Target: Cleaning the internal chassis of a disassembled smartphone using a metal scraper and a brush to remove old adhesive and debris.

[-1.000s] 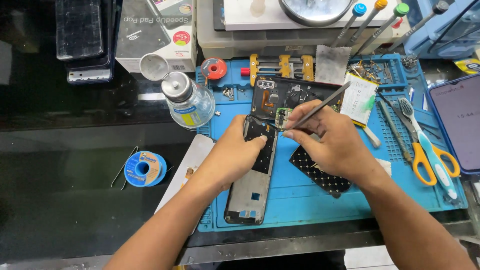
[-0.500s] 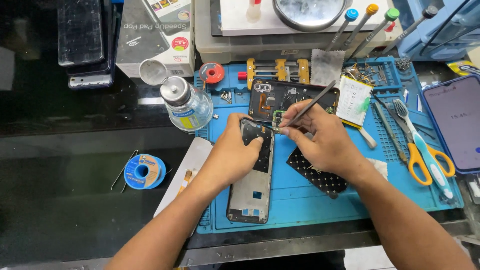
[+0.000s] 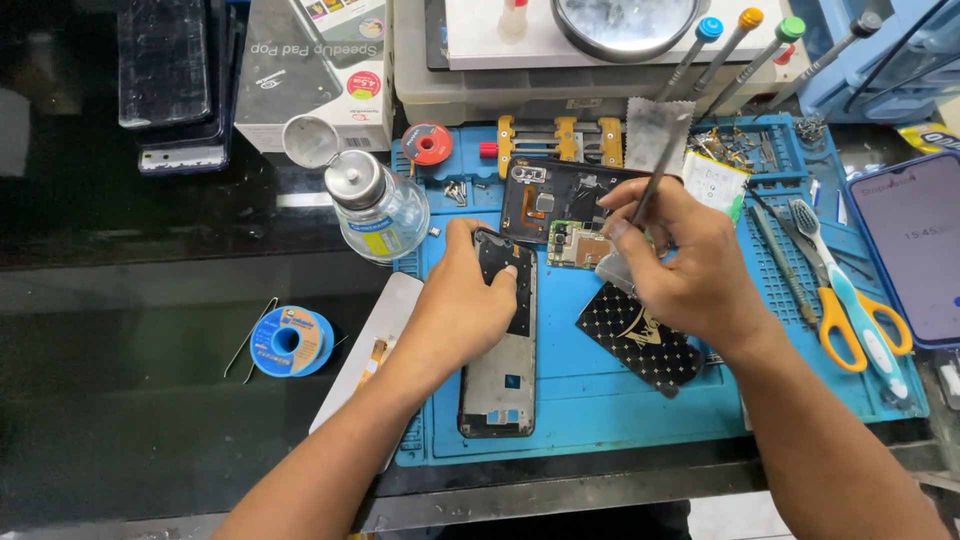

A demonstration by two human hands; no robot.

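- Fingers: your left hand (image 3: 462, 305) presses its fingers together on the upper end of the black and grey open phone frame (image 3: 500, 350), which lies on the blue silicone work mat (image 3: 600, 400); your right hand (image 3: 690, 265) pinches a slim dark metal tool (image 3: 650, 185).
- Hidden: the tool's tip is behind your fingers; the small green circuit board (image 3: 575, 243) is partly covered.
- Count: one frame, one board, one glass solvent bottle (image 3: 375, 210), three colour-capped screwdrivers (image 3: 745, 35).
- Change: your right hand has lifted off the frame.

Glossy black workbench (image 3: 120, 420) reflecting bright overhead light.
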